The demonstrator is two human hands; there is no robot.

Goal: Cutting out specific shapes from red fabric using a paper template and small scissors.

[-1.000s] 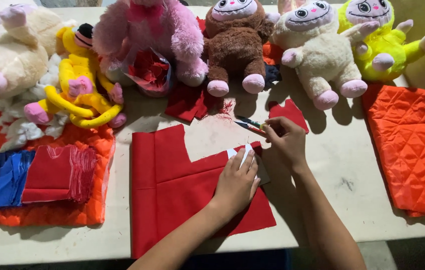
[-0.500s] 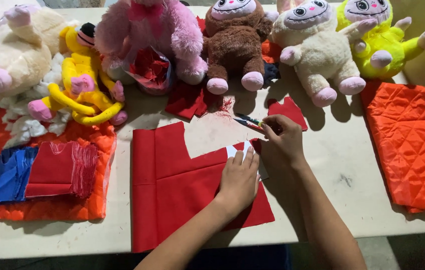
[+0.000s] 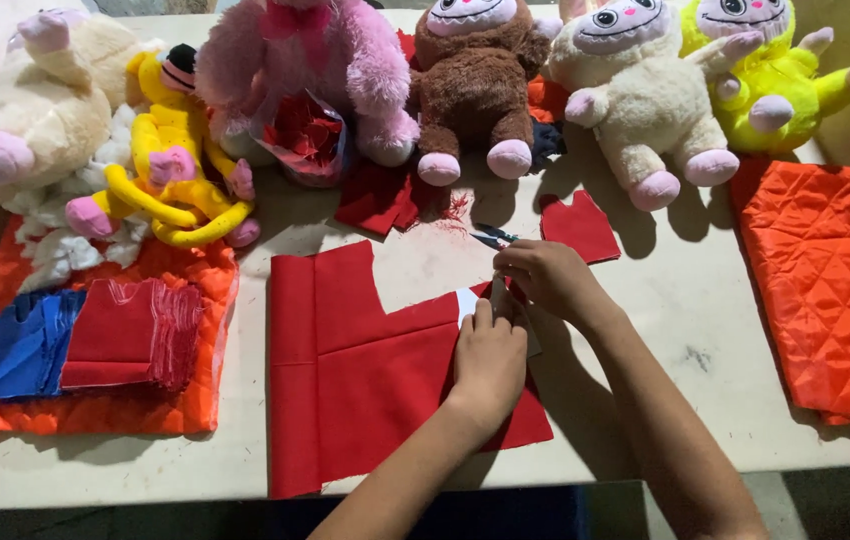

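left hand (image 3: 490, 355) lies palm down and flat on the red fabric sheet (image 3: 375, 370), fingers together and stretched forward, fingertips pressing a small white template piece (image 3: 467, 303) at the sheet's upper right edge. nothing is clasped in it; it only presses.

right hand (image 3: 545, 282) is curled shut around the handles of scissors (image 3: 492, 238), whose dark blades stick out past the knuckles toward the upper left. blade tips lie over bare table, just beyond the cut edge of the fabric. whether the blades are parted, cannot tell.

red fabric sheet: thin, smooth, matte, folded with a crease running lengthwise near its left side. lies at the middle of the white table (image 3: 685, 330), with a stepped notch already cut out of its upper right corner. a small cut red piece (image 3: 578, 226) lies apart, just above the right hand. more red scraps (image 3: 380, 200) sit near the toys.

left of sheet: orange quilted pad (image 3: 95, 415), diamond stitching, carrying a stack of red cut pieces (image 3: 120, 335) and a blue stack (image 3: 20, 345). right edge: second orange quilted fabric (image 3: 825, 290), shiny.

back row, fuzzy plush toys: cream toy (image 3: 35, 110), yellow toy (image 3: 170, 160), pink toy (image 3: 335, 60), brown toy (image 3: 470, 95), off-white toy (image 3: 640, 100), lime toy (image 3: 775, 80).
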